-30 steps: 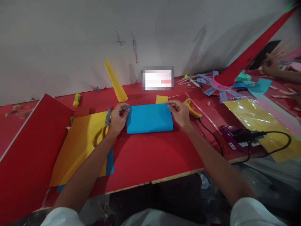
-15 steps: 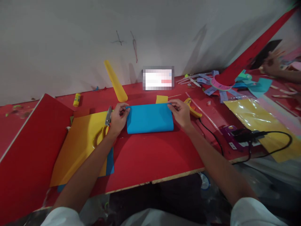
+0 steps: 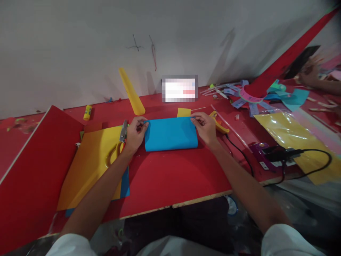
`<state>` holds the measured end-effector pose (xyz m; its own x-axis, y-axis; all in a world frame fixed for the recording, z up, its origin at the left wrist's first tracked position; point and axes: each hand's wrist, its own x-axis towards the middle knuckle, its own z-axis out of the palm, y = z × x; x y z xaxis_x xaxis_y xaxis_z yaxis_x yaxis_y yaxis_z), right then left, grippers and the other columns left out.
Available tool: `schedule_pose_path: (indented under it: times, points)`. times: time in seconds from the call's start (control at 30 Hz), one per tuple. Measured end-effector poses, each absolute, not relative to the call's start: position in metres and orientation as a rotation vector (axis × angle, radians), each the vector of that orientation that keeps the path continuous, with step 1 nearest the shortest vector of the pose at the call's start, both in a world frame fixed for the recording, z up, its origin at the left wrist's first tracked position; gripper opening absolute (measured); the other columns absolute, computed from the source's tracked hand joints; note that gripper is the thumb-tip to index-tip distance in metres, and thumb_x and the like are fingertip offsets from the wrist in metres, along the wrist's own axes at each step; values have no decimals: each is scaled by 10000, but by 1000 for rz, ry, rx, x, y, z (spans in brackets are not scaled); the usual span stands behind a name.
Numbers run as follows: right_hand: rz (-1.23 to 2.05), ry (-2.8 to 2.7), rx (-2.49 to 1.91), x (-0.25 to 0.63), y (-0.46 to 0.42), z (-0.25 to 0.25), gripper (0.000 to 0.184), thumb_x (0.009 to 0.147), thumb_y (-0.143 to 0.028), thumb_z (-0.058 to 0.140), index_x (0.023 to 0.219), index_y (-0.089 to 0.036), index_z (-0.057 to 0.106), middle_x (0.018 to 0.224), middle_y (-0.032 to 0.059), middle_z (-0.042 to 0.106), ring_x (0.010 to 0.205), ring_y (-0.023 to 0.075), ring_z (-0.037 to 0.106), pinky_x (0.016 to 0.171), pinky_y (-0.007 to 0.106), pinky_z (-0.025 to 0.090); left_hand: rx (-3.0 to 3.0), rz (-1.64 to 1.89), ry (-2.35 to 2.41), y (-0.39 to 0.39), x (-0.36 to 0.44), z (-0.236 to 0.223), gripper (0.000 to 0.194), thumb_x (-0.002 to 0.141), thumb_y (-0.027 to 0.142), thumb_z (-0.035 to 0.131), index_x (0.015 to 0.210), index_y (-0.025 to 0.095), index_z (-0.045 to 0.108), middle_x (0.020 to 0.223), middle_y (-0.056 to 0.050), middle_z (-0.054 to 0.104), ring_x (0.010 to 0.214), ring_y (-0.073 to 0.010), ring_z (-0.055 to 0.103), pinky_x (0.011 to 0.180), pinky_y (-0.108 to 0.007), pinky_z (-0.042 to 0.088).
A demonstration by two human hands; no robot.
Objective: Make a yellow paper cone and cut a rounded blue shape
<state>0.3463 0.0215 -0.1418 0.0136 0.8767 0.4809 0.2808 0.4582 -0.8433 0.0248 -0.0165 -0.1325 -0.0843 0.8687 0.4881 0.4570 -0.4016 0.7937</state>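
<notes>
A folded blue paper sheet (image 3: 171, 134) lies on the red table (image 3: 170, 181) in front of me. My left hand (image 3: 135, 134) pinches its far left corner, fingers closed on the edge. At the far right corner, my right hand (image 3: 205, 127) pinches the paper the same way. A small yellow paper scrap (image 3: 183, 112) lies just behind the blue sheet. Scissors (image 3: 122, 133) with yellow handles rest on an orange-yellow sheet (image 3: 92, 161) beside my left hand.
A yellow glue stick (image 3: 87, 112) and a leaning yellow strip (image 3: 131, 91) stand at the back. A yellow tool (image 3: 220, 124), black cable (image 3: 241, 153), purple device (image 3: 262, 153) and yellow foil sheet (image 3: 295, 138) lie right. Another person's hand (image 3: 309, 75) works at far right.
</notes>
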Motion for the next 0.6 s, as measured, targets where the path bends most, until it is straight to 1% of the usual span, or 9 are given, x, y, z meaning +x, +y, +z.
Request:
schedule_pose_path:
  times: [0.17, 0.33, 0.47, 0.6]
  points:
    - [616, -1538, -1037, 347, 22, -144, 204, 960, -457, 705, 987, -260, 749, 931, 31, 797, 858, 214, 749, 782, 359, 595, 1824, 1507, 1436, -18, 27, -130, 161, 970, 365, 700, 1044, 227, 662, 830, 10, 632, 764, -136, 636, 674, -247, 463]
    - [622, -1520, -1012, 347, 23, -144, 200, 951, -466, 724, 980, -271, 757, 924, 26, 798, 847, 213, 753, 761, 353, 597, 1801, 1492, 1452, -18, 27, -130, 174, 968, 376, 695, 1045, 225, 658, 838, 5, 645, 780, -142, 645, 685, -249, 470]
    - [630, -1519, -1034, 347, 23, -144, 221, 953, -483, 715, 985, -269, 761, 924, 27, 801, 850, 214, 750, 765, 358, 598, 1786, 1493, 1440, -17, 27, -131, 191, 960, 386, 710, 1042, 222, 656, 825, 11, 628, 759, -133, 633, 664, -240, 454]
    - [629, -1511, -1030, 348, 23, -144, 200, 950, -456, 722, 979, -263, 766, 916, 27, 800, 849, 210, 747, 761, 351, 591, 1780, 1488, 1436, -17, 26, -132, 200, 951, 376, 726, 1063, 225, 657, 820, 18, 616, 746, -127, 619, 670, -240, 455]
